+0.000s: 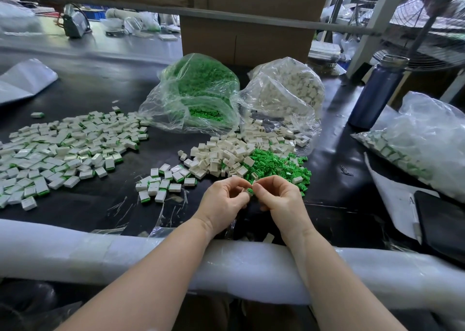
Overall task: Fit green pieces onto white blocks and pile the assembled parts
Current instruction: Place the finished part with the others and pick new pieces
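Small green piece point(250, 191), pinched between both hands' curled fingers

The glossy flat counter point(105, 91) is black. Loose small plastic clips point(276, 166) on it are bright green; the boxy plastic blocks point(226, 154) are off-white. The assembled rectangular blocks point(63, 149) are white with green edges. The cylindrical metal bottle point(377, 91) is dark blue.

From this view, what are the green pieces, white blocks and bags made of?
Green pieces: likely moulded plastic, uniform saturated colour, matte.
White blocks: likely moulded plastic too, off-white, crisp edges, slight sheen.
Bags: thin clear plastic film, crinkled, glossy highlights, contents visible through them.
Exact polymers can't be told.
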Demonstrator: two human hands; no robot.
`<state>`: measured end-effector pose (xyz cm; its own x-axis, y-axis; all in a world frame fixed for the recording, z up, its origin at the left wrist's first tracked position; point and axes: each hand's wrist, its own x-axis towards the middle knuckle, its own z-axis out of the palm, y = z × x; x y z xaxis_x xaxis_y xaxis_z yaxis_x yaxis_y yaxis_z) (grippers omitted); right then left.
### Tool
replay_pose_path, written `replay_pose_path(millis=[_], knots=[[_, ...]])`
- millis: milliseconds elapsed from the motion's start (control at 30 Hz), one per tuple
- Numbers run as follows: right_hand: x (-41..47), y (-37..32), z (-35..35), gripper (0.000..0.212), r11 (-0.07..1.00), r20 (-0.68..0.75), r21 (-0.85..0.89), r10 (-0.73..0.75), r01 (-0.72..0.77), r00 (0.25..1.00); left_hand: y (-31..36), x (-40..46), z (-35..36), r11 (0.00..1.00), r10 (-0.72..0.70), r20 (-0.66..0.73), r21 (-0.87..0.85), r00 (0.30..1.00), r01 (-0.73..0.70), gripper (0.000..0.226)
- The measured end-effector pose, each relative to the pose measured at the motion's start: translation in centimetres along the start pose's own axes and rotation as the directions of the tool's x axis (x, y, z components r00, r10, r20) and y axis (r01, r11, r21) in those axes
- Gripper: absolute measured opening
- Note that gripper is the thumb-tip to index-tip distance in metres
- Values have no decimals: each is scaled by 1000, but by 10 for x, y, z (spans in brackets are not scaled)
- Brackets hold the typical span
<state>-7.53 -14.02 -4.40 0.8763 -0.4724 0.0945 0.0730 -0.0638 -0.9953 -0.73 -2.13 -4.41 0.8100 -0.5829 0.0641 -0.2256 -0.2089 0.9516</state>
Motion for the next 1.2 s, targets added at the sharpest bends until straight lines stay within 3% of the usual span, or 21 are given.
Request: replay_pose_path(millis=[100, 300, 667, 1200], knots=[[0, 0, 2, 6, 998, 30, -55, 27, -25, 999, 0, 1, 1, 999, 31, 9, 10, 999, -31, 9], [-1, -4, 6, 20, 988, 134, -154, 24, -3, 991, -1, 1, 2, 998, 56, 23, -38, 998, -55, 14], [-2, -7, 3, 22, 996, 120, 45, 76, -82, 990, -1, 0, 1, 997, 82, 91, -7, 992, -81, 23], [-1, -5, 2, 24, 985, 89, 81, 148, -155, 985, -4, 2, 2, 991, 95, 135, 86, 986, -107, 29]])
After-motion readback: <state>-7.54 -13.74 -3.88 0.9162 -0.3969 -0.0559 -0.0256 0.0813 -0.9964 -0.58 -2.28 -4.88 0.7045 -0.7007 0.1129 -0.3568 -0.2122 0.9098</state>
